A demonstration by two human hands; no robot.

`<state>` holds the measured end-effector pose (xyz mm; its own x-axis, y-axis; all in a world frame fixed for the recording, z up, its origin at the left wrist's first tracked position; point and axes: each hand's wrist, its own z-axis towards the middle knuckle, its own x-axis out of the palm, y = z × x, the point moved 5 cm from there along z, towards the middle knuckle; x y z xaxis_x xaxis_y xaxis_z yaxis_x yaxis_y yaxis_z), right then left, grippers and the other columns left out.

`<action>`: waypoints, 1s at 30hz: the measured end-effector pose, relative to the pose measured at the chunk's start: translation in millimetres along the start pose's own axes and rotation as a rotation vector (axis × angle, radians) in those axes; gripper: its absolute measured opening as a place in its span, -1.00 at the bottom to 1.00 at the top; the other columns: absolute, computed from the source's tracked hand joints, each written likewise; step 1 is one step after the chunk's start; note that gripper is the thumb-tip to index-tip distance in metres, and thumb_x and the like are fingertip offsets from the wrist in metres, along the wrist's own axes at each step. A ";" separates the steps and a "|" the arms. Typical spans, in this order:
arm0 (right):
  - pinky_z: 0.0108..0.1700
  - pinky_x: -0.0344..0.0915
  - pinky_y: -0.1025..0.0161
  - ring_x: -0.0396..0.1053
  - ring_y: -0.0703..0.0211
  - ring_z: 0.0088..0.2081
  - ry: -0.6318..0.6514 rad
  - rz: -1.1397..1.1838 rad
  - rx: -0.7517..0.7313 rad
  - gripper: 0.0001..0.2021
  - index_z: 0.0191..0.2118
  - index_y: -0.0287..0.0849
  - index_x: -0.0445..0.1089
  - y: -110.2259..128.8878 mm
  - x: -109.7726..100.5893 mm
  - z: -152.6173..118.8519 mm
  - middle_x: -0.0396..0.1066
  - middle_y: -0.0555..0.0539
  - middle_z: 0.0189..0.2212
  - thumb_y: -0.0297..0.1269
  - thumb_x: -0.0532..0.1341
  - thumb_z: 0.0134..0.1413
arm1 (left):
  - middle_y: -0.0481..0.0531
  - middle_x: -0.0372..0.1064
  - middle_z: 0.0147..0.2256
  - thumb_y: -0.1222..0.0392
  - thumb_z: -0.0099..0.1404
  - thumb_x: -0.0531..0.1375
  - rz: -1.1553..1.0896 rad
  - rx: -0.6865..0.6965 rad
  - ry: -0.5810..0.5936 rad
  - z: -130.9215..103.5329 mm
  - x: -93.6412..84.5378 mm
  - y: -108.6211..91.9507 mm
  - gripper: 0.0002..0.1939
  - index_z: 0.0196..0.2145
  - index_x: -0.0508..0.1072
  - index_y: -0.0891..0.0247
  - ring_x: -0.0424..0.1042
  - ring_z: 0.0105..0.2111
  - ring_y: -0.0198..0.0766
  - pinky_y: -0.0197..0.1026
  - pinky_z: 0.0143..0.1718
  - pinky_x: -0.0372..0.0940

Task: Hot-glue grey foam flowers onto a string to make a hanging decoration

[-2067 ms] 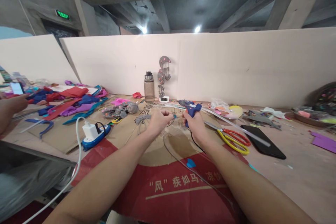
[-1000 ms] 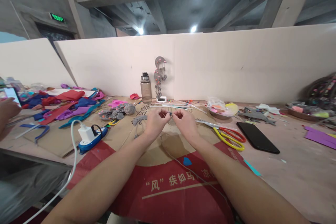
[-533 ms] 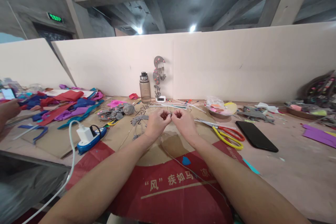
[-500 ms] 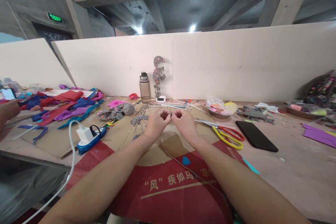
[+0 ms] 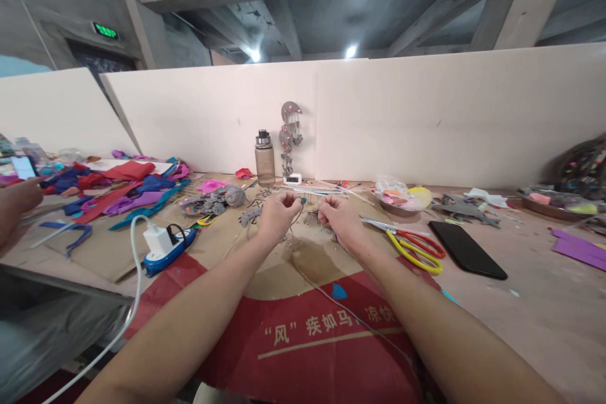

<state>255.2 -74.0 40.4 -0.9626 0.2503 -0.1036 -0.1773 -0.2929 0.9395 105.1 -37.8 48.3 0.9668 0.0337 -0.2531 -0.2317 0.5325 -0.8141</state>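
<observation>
Red-and-brown printed cardboard (image 5: 326,366), pale tabletop (image 5: 544,328)
Left hand (image 5: 278,217) pinches a tiny dark-teal piece (image 5: 303,201); right hand (image 5: 344,219) curled nearly closed, its hold unclear.

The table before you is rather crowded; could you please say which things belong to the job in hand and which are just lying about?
Probably part of the job:
small teal piece, in the left hand
grey cord nearby

Apparently just lying about:
black phone at right
drinking bottle
purple sheet
</observation>
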 end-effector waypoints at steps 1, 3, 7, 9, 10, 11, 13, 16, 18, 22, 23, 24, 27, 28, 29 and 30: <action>-0.51 0.06 0.37 0.13 0.35 -0.61 0.026 0.068 0.021 -0.90 -0.54 -0.15 0.24 -0.9 0.8 0.4 0.25 0.11 -0.67 -0.25 0.14 -0.18 | -0.12 0.23 -0.63 0.12 0.11 0.17 -0.060 -0.041 0.014 1.8 0.3 4.7 -0.83 -0.51 0.36 0.27 0.14 -0.64 -0.43 -0.33 -0.56 0.05; -0.50 0.11 0.37 0.17 0.35 -0.59 0.072 0.183 0.062 -0.89 -0.52 -0.17 0.25 -3.4 2.3 0.8 0.26 0.10 -0.65 -0.25 0.16 -0.20 | -0.13 0.23 -0.64 0.09 0.10 0.20 -0.189 -0.121 0.043 4.2 2.2 12.6 -0.81 -0.50 0.36 0.28 0.12 -0.67 -0.45 -0.34 -0.60 0.02; -0.46 0.24 0.38 0.25 0.35 -0.54 0.053 0.310 0.098 -0.87 -0.46 -0.17 0.28 -10.4 -1.5 2.6 0.29 0.10 -0.58 -0.32 0.12 -0.29 | -0.12 0.22 -0.66 0.06 0.02 0.28 -0.417 -0.237 0.082 5.5 7.3 18.8 -0.74 -0.52 0.35 0.30 0.13 -0.67 -0.47 -0.36 -0.61 -0.01; -0.50 0.22 0.40 0.22 0.37 -0.57 -0.001 0.295 0.082 -0.86 -0.46 -0.16 0.28 -12.3 -7.1 4.5 0.26 0.11 -0.60 -0.32 0.09 -0.30 | -0.11 0.21 -0.68 0.05 -0.01 0.31 -0.483 -0.290 0.110 5.2 10.0 19.7 -0.71 -0.55 0.33 0.31 0.11 -0.68 -0.49 -0.37 -0.62 -0.04; -0.53 0.20 0.41 0.19 0.38 -0.59 -0.016 0.277 0.082 -0.86 -0.46 -0.16 0.28 -12.8 -9.5 5.5 0.24 0.12 -0.61 -0.31 0.08 -0.28 | -0.11 0.20 -0.68 0.05 -0.03 0.32 -0.505 -0.315 0.120 5.0 10.9 20.1 -0.70 -0.56 0.33 0.31 0.10 -0.68 -0.49 -0.37 -0.62 -0.05; -0.55 0.18 0.41 0.17 0.38 -0.61 -0.019 0.261 0.094 -0.86 -0.45 -0.16 0.29 -13.6 -11.3 6.6 0.24 0.11 -0.62 -0.28 0.09 -0.25 | -0.11 0.20 -0.69 0.05 -0.04 0.33 -0.525 -0.336 0.127 4.8 11.7 20.6 -0.69 -0.56 0.32 0.31 0.10 -0.69 -0.49 -0.37 -0.63 -0.06; -0.57 0.18 0.38 0.17 0.35 -0.63 -0.019 0.216 0.130 -0.84 -0.43 -0.16 0.31 -14.9 -15.2 9.0 0.26 0.09 -0.61 -0.20 0.11 -0.16 | -0.11 0.20 -0.69 0.05 -0.05 0.34 -0.554 -0.356 0.135 4.7 12.3 21.1 -0.68 -0.57 0.32 0.31 0.10 -0.69 -0.49 -0.37 -0.63 -0.07; -0.52 0.22 0.34 0.24 0.30 -0.59 -0.063 0.030 0.084 -0.79 -0.44 -0.15 0.31 -13.7 -26.7 14.8 0.30 0.05 -0.60 -0.12 0.11 -0.04 | -0.11 0.20 -0.69 0.05 -0.05 0.34 -0.567 -0.339 0.121 5.4 10.5 20.1 -0.68 -0.56 0.33 0.31 0.10 -0.68 -0.49 -0.37 -0.64 -0.08; -0.44 0.25 0.32 0.30 0.26 -0.52 -0.116 -0.158 -0.001 -0.83 -0.43 -0.15 0.31 -11.7 -37.6 19.6 0.34 0.03 -0.56 -0.18 0.08 0.00 | -0.12 0.19 -0.68 0.05 -0.05 0.35 -0.555 -0.309 0.079 6.9 6.3 18.7 -0.69 -0.55 0.35 0.31 0.09 -0.68 -0.50 -0.37 -0.63 -0.07; -0.26 0.27 0.28 0.39 0.19 -0.34 -0.146 -0.623 -0.062 -0.83 -0.32 -0.18 0.38 -13.8 -54.6 26.9 0.46 -0.07 -0.40 -0.37 0.06 -0.03 | -0.15 0.19 -0.67 0.06 -0.05 0.34 -0.539 -0.220 -0.044 12.8 -8.7 14.9 -0.71 -0.49 0.38 0.31 0.09 -0.67 -0.50 -0.38 -0.63 -0.05; -0.23 0.27 0.26 0.41 0.15 -0.30 -0.111 -0.761 -0.029 -0.83 -0.33 -0.19 0.40 -17.1 -55.8 27.4 0.48 -0.12 -0.38 -0.36 0.07 -0.01 | -0.15 0.18 -0.66 0.06 -0.04 0.33 -0.541 -0.203 -0.074 14.6 -13.0 14.4 -0.71 -0.48 0.38 0.31 0.08 -0.67 -0.50 -0.38 -0.64 -0.05; -0.21 0.27 0.22 0.42 0.08 -0.28 -0.064 -0.883 0.014 -0.83 -0.37 -0.21 0.41 -21.4 -55.8 27.1 0.49 -0.18 -0.38 -0.31 0.09 0.03 | -0.15 0.18 -0.66 0.07 -0.03 0.32 -0.544 -0.189 -0.106 16.4 -17.4 14.2 -0.72 -0.48 0.38 0.31 0.08 -0.67 -0.50 -0.38 -0.64 -0.05; -0.18 0.27 0.13 0.45 -0.10 -0.23 0.059 -1.036 0.137 -0.68 -0.53 -0.22 0.41 -37.5 -50.1 21.3 0.49 -0.31 -0.41 -0.07 0.16 0.04 | -0.15 0.18 -0.65 0.09 -0.01 0.30 -0.556 -0.153 -0.178 20.6 -27.1 14.7 -0.75 -0.49 0.38 0.31 0.09 -0.65 -0.50 -0.39 -0.63 -0.03; -0.18 0.27 0.12 0.46 -0.13 -0.23 0.071 -1.009 0.166 -0.68 -0.56 -0.21 0.40 -42.9 -47.4 18.9 0.50 -0.32 -0.40 -0.06 0.21 -0.02 | -0.15 0.18 -0.64 0.10 -0.01 0.30 -0.557 -0.147 -0.188 21.2 -28.2 15.2 -0.76 -0.49 0.38 0.31 0.10 -0.65 -0.49 -0.39 -0.62 -0.02; -0.18 0.28 0.12 0.46 -0.13 -0.24 0.068 -0.969 0.193 -0.72 -0.57 -0.21 0.40 -48.3 -45.0 16.9 0.50 -0.32 -0.40 -0.09 0.26 -0.08 | -0.15 0.18 -0.64 0.10 -0.01 0.30 -0.557 -0.144 -0.190 21.5 -28.0 15.9 -0.76 -0.49 0.38 0.31 0.10 -0.64 -0.49 -0.39 -0.62 -0.03; -0.20 0.28 0.13 0.46 -0.12 -0.25 0.062 -0.932 0.222 -0.78 -0.56 -0.21 0.40 -53.6 -43.2 15.5 0.50 -0.31 -0.40 -0.16 0.29 -0.13 | -0.15 0.16 -0.63 0.10 -0.01 0.30 -0.555 -0.144 -0.183 21.3 -26.7 16.8 -0.76 -0.49 0.38 0.31 0.08 -0.65 -0.50 -0.39 -0.63 -0.04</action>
<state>309.5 -54.8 -0.5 -0.4643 0.2434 -0.8516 -0.8404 0.1826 0.5103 77.7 -11.8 52.5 0.9473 -0.0642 0.3138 0.3131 0.3925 -0.8649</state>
